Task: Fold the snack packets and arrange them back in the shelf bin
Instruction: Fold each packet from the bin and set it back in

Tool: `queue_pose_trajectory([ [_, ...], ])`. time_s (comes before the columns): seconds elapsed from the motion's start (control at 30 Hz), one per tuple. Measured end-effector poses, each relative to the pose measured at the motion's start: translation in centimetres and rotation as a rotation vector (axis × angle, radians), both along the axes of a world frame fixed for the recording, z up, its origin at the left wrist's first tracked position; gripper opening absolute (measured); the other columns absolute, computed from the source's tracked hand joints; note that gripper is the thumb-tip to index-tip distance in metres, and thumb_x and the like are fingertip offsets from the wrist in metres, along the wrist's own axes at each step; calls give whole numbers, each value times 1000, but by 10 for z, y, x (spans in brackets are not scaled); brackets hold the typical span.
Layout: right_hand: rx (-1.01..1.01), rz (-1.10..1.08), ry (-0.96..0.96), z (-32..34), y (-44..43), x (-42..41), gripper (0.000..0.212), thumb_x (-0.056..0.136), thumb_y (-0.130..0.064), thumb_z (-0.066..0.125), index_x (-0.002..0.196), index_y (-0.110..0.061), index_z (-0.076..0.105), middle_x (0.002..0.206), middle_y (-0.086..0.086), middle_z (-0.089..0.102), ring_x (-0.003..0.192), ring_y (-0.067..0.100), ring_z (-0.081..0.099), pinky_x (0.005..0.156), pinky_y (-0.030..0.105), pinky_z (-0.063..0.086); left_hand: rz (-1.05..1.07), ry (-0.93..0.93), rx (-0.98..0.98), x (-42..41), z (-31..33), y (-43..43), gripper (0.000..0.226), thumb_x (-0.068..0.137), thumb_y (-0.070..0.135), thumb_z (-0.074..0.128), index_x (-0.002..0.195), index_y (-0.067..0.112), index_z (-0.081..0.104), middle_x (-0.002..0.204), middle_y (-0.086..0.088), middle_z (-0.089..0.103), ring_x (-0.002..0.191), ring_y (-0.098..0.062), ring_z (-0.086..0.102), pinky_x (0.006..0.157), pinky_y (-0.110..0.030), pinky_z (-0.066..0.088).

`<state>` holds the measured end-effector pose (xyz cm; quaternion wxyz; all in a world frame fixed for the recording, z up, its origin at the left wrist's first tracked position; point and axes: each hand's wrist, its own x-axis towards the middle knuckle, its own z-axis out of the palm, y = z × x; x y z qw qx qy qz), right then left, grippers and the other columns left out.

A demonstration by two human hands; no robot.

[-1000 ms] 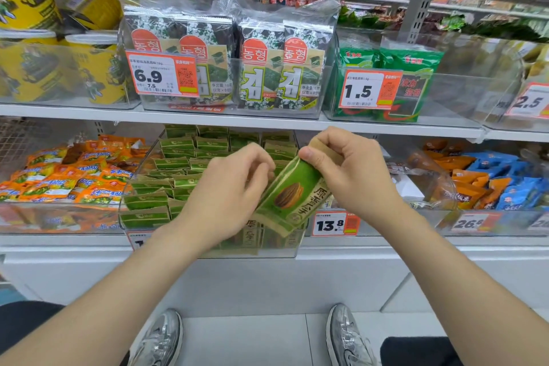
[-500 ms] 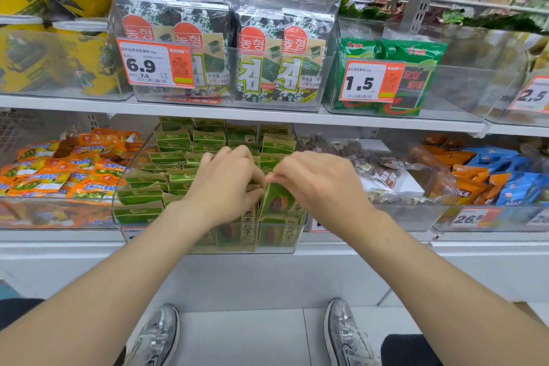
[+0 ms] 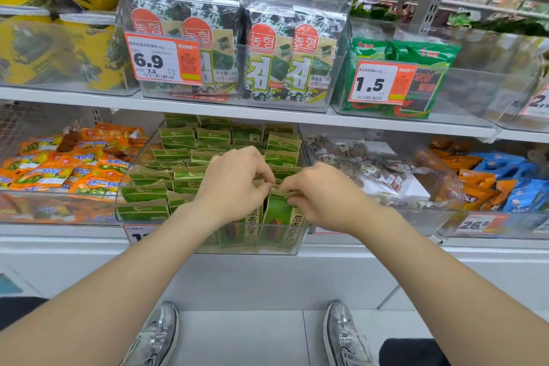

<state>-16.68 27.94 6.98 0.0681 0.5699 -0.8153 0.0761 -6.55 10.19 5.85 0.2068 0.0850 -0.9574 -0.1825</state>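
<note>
A green and tan snack packet (image 3: 279, 214) stands upright at the front right of a clear shelf bin (image 3: 208, 246) on the lower shelf. My left hand (image 3: 234, 184) and my right hand (image 3: 320, 196) meet over it, and both pinch its tan top edge with curled fingers. Several more green packets (image 3: 178, 157) with folded tops stand in rows behind and to the left in the same bin. Another upright packet (image 3: 237, 229) stands just left of the held one, partly hidden by my left hand.
A bin of orange packets (image 3: 59, 169) is on the left; bagged snacks (image 3: 371, 169) and orange and blue packets (image 3: 490, 175) on the right. The upper shelf (image 3: 267, 113) with seaweed packs (image 3: 267, 47) overhangs the bin. My shoes (image 3: 154, 336) are below.
One second ago I held the packet tilted in front of the bin. It has since gone down into the bin's front right, and both hands have come together on its top edge.
</note>
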Motion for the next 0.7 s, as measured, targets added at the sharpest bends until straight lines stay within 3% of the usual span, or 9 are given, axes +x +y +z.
queue_pose_trajectory([
  [0.07, -126, -21, -84, 4, 3, 0, 18, 98, -34, 63, 92, -24, 76, 73, -3, 71, 69, 19, 63, 71, 35, 54, -4, 30, 7, 1, 0, 0, 10, 93, 33, 75, 91, 39, 82, 108, 20, 66, 102, -11, 63, 100, -52, 47],
  [0.17, -329, -105, -130, 9, 10, -5, 17, 104, -25, 64, 104, -22, 81, 92, -10, 78, 82, 10, 68, 85, 29, 52, -3, 40, 25, 1, -2, 0, 8, 94, 33, 75, 91, 38, 81, 108, 20, 62, 100, -9, 60, 103, -53, 44],
  [0.23, -261, -118, -167, 13, 14, -11, 12, 100, -23, 73, 106, -23, 84, 96, -15, 76, 86, 2, 65, 92, 25, 49, -23, -2, 66, 2, -2, -1, 8, 94, 36, 76, 88, 41, 79, 109, 20, 58, 104, -11, 59, 103, -55, 46],
  [0.3, -161, -118, -260, 16, 16, -15, 8, 94, -28, 80, 100, -27, 85, 92, -17, 79, 83, -2, 67, 90, 21, 51, -42, -47, 130, 5, 3, -2, 8, 88, 48, 80, 84, 44, 75, 109, 20, 59, 110, -15, 58, 103, -56, 48],
  [0.37, -133, -126, -324, 18, 17, -17, 4, 90, -31, 85, 92, -28, 86, 86, -16, 79, 82, -2, 69, 81, 19, 54, -52, -113, 216, 10, 11, 0, 30, 72, 66, 86, 87, 45, 72, 111, 20, 61, 113, -16, 58, 103, -54, 48],
  [0.43, -134, -128, -338, 19, 16, -16, 2, 90, -29, 85, 92, -27, 86, 84, -15, 79, 81, -3, 70, 79, 16, 55, -76, -213, 162, 17, 16, 4, 49, 61, 74, 87, 99, 48, 71, 118, 18, 59, 118, -16, 54, 106, -54, 44],
  [0.57, -65, -148, -227, 17, 8, -19, 8, 90, -22, 85, 95, -28, 85, 83, -12, 78, 78, 2, 70, 83, 27, 59, -43, -215, -78, 24, 10, 17, 39, 85, 68, 75, 121, 52, 72, 128, 15, 50, 124, -18, 43, 109, -54, 37],
  [0.63, -11, -165, -163, 17, 6, -19, 8, 87, -26, 87, 93, -28, 83, 80, -12, 75, 77, 9, 69, 80, 35, 60, -37, -149, -86, 26, 6, 21, 24, 96, 59, 67, 117, 50, 75, 123, 17, 49, 121, -17, 41, 105, -49, 34],
  [0.7, 43, -186, -98, 19, 4, -18, 10, 86, -29, 88, 93, -28, 81, 80, -12, 72, 81, 13, 66, 76, 34, 57, -23, -129, -108, 28, 3, 24, 17, 100, 52, 65, 109, 46, 78, 123, 16, 48, 120, -17, 39, 105, -48, 31],
])
